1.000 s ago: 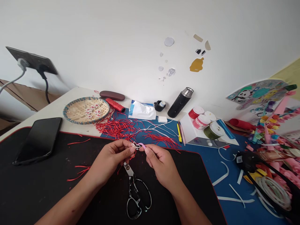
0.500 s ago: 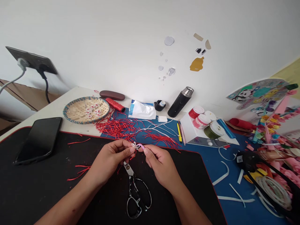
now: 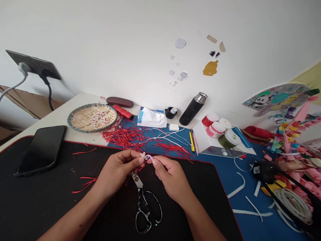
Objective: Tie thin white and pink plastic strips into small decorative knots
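Note:
Between the thumb and fingers of my left hand (image 3: 120, 167) is a small white looped cord knot (image 3: 143, 156), shaped like a flower. My right hand (image 3: 167, 172) pinches a slim purple tool (image 3: 150, 157) whose curved tip meets the right side of the knot. What the tip does inside the loops is too small to make out. Below both hands, scissors (image 3: 142, 204) with black-and-white handles lie on the black mat (image 3: 188, 214), their blade tips hidden by my left hand. Bits of red cord show just under the knot.
Beyond the hands are a heap of red cord pieces (image 3: 125, 136), a red thread spool (image 3: 123, 112) and a woven basket (image 3: 72, 122) holding small red-and-white knots. A phone (image 3: 41, 149) lies left. A black flask (image 3: 193, 109) and lidded tubs (image 3: 216, 129) stand at the back.
My right hand and the purple tool have shifted very slightly left, toward the knot. The left hand keeps its pinch, and everything else stays in place.

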Motion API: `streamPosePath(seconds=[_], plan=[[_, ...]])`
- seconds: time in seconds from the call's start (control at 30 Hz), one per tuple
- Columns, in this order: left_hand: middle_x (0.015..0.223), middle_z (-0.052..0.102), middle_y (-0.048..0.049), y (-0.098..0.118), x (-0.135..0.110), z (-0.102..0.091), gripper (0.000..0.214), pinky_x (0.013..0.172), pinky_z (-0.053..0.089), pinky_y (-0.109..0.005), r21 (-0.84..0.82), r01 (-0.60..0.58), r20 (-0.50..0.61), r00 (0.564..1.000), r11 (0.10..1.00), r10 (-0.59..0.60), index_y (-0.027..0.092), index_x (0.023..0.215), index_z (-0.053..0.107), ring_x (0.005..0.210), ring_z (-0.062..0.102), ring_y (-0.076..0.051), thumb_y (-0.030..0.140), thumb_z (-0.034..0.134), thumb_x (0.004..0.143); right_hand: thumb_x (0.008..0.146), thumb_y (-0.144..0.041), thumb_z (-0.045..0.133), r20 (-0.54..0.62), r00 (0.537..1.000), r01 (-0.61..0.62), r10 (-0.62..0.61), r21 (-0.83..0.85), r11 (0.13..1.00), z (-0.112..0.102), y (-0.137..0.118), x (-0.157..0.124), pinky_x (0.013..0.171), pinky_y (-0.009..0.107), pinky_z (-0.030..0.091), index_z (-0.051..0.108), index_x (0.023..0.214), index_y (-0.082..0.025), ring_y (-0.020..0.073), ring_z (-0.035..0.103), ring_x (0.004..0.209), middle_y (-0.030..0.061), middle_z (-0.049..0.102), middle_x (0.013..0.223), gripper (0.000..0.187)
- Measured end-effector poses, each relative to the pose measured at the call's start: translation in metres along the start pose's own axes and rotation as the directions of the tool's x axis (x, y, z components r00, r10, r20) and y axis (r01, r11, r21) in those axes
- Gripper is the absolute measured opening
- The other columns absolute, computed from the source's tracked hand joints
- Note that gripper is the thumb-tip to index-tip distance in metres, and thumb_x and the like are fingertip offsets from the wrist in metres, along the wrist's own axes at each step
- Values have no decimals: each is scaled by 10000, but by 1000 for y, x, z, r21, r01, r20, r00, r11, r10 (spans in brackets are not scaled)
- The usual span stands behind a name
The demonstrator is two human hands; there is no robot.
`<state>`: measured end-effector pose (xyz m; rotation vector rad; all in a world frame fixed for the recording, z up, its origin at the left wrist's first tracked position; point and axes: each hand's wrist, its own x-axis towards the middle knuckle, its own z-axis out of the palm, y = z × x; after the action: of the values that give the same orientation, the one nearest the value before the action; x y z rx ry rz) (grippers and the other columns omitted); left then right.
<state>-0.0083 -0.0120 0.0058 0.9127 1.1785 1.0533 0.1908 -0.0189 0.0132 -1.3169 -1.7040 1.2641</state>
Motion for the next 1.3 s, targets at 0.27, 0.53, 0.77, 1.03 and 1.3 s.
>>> streamPosePath(seconds=[0.27, 0.53, 0.77, 1.03, 1.3], plan=[[742, 784, -49, -5, 0, -3, 268, 592, 459, -258, 58, -26, -11, 1000, 998, 27, 210, 758, 834, 635, 599, -168, 459, 916, 705, 1082, -518, 521, 10, 1000, -19, 18, 10, 1000, 1, -1, 0, 578, 275, 319, 818, 1139, -187, 144, 421, 600, -11, 530, 673, 449], [723, 778, -46, -1, -2, -1, 279, 577, 461, -254, 145, -28, -27, 999, 989, 32, 199, 763, 831, 634, 610, -176, 469, 877, 711, 1087, -424, 517, 7, 1000, 1, 0, -91, 996, 0, -4, 1, 647, 274, 372, 826, 1125, -207, 163, 535, 671, 9, 635, 732, 379], [711, 766, -37, -4, 0, -1, 283, 577, 457, -253, 130, 3, -21, 1000, 992, 0, 198, 752, 821, 616, 592, -166, 472, 869, 698, 1097, -386, 502, 19, 1000, 20, -17, -163, 986, 0, -4, 1, 641, 268, 370, 811, 1117, -214, 161, 587, 692, 16, 719, 810, 354], [700, 754, -41, -2, 0, 0, 317, 577, 449, -269, 169, 18, -28, 1000, 985, -13, 192, 749, 811, 614, 591, -178, 500, 847, 682, 1110, -386, 474, 15, 997, 71, -69, -256, 964, 1, -5, 0, 635, 275, 353, 789, 1003, -225, 163, 574, 667, 7, 690, 763, 369], [660, 732, -26, -2, -1, 3, 305, 556, 440, -269, 277, -10, -47, 999, 961, 24, 205, 724, 799, 594, 585, -180, 509, 795, 709, 1104, -392, 475, 21, 999, 50, -46, -297, 953, 2, -4, -1, 607, 284, 322, 786, 979, -228, 160, 535, 625, -1, 662, 712, 373]])
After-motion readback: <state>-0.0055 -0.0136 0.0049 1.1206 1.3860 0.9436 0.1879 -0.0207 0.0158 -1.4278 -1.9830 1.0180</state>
